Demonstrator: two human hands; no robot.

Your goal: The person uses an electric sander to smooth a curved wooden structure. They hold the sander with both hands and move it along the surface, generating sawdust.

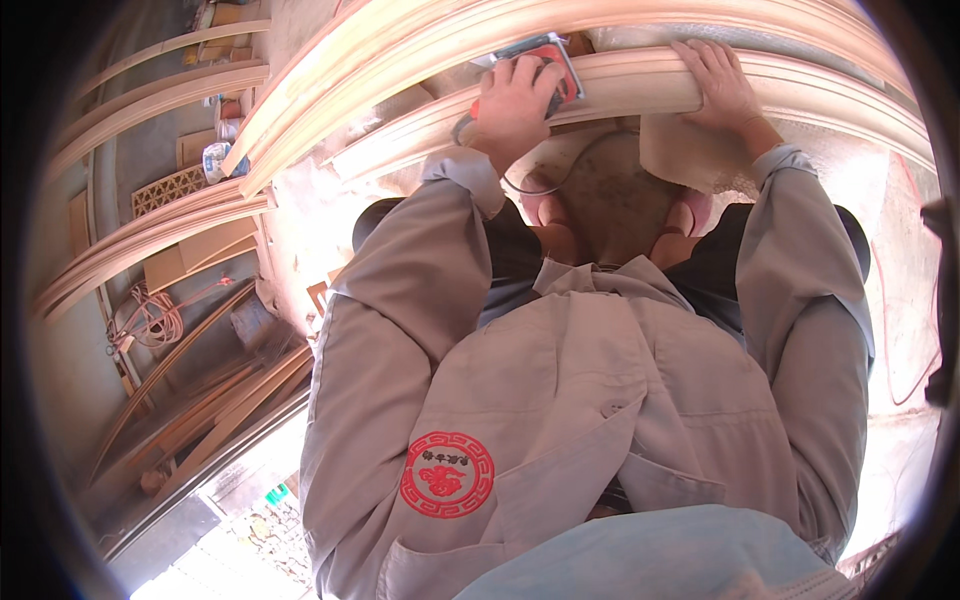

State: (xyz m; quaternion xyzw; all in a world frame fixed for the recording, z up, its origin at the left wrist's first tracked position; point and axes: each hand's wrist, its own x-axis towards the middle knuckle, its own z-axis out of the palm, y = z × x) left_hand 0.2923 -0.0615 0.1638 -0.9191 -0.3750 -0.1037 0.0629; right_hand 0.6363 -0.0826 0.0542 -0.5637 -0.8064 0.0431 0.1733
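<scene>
My left hand (512, 108) is closed over the top of a red and black power sander (571, 78). Its grey base lies against a long, pale wooden moulding (630, 82) with grooved edges, which runs across in front of me. My right hand (722, 88) lies on the same moulding farther right, its fingers stretched across the wood toward the far edge. A dark cord (575, 165) loops below my left hand. My palms and the sander's underside are hidden.
More long mouldings (400, 55) lie just beyond. At the left are stacked wood strips (165, 235), a coiled cord (155, 318), a lattice-patterned block (168, 192) and loose boards (235, 410). Brown sheet material (690, 155) hangs under the moulding. A thin cable (885, 350) trails at the right.
</scene>
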